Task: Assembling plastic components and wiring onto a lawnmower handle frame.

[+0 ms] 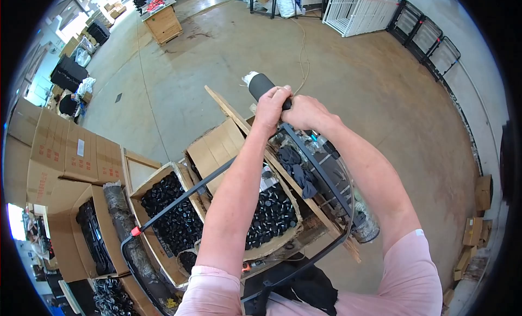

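Both my hands are closed round a thick black foam-like sleeve (261, 86) with crumpled white material at its far end. My left hand (270, 106) wraps it from the left, and my right hand (305, 112) grips its near end, touching the left. A black metal tube frame (204, 181) runs from just below my hands back toward my body, its bent corner at the left marked by a red fitting (135, 231). My left forearm hides part of the frame.
Under the frame, two open boxes hold many small black parts (173, 208) (272, 215). A wooden plank (288, 177) slants beside them, near dark cloth (297, 171). Cardboard boxes (76, 147) stand left; white metal frames (361, 11) lean at the far right.
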A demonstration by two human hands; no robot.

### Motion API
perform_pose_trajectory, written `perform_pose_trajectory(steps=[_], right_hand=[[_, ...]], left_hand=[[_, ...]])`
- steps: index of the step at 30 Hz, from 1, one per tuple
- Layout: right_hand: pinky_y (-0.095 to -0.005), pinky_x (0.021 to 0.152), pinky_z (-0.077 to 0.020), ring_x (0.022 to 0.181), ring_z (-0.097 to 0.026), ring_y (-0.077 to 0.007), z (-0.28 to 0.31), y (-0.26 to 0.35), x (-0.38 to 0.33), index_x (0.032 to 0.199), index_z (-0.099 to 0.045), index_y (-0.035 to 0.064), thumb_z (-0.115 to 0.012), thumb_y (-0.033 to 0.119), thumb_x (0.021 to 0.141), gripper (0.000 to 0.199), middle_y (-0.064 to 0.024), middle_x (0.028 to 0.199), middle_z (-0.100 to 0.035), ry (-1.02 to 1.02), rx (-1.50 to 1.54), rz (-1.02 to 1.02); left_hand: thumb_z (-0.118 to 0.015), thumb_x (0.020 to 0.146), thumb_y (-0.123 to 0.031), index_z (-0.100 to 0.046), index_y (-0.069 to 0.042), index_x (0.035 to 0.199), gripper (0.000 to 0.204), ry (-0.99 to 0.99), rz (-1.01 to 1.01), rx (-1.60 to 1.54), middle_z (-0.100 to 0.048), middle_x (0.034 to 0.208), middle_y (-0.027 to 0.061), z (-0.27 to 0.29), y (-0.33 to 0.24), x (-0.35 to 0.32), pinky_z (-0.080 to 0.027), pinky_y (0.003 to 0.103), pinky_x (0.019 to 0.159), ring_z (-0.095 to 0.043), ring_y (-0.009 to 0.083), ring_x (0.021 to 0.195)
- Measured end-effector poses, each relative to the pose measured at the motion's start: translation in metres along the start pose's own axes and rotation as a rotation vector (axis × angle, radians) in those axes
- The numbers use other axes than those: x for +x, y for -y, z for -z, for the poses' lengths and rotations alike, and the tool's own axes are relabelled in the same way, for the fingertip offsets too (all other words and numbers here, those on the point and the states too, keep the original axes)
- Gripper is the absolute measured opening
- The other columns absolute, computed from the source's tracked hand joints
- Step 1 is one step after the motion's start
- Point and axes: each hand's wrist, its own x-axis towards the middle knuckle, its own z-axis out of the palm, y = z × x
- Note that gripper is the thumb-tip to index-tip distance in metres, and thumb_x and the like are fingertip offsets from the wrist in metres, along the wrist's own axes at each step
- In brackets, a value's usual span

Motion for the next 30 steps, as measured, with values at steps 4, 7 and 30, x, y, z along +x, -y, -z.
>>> perform_pose_trajectory(steps=[4, 7, 30], right_hand=[[-0.0482, 0.094, -0.0578, 0.111, -0.074, -0.0401, 0.005, 0.004, -0.004, 0.119, -0.077, 0.0029, -0.064, 0.039, 0.088, 0.05, -0.0239, 0.116, -0.077, 0.022, -0.038, 0.034], [-0.049, 0.094, -0.0578, 0.111, -0.074, -0.0399, -0.005, 0.004, 0.004, 0.118, -0.077, 0.0022, -0.063, 0.039, 0.088, 0.05, -0.025, 0.117, -0.076, -0.002, -0.051, 0.072], [-0.0413, 0.073, -0.0561, 0.079, -0.075, -0.0267, -0.037, -0.028, 0.03, 0.092, -0.076, -0.0021, -0.068, 0.021, 0.081, 0.027, -0.0175, 0.085, -0.076, 0.083, 0.142, 0.006]], left_hand=[[-0.071, 0.101, -0.03, -0.073, -0.005, 0.095, 0.026, -0.016, -0.017, -0.011, -0.065, 0.088, -0.0007, 0.002, 0.003, -0.001, -0.047, 0.029, 0.074, -0.057, 0.0098, 0.081], [-0.068, 0.102, -0.029, -0.072, -0.006, 0.096, 0.025, -0.03, -0.012, 0.008, -0.068, 0.093, 0.0023, 0.008, 0.003, -0.003, -0.049, 0.032, 0.087, -0.06, 0.013, 0.09], [-0.072, 0.101, -0.036, -0.071, -0.004, 0.109, 0.033, -0.008, 0.011, 0.059, -0.067, 0.096, -0.0004, 0.002, 0.02, -0.016, -0.049, 0.029, 0.082, -0.058, 0.0097, 0.09]])
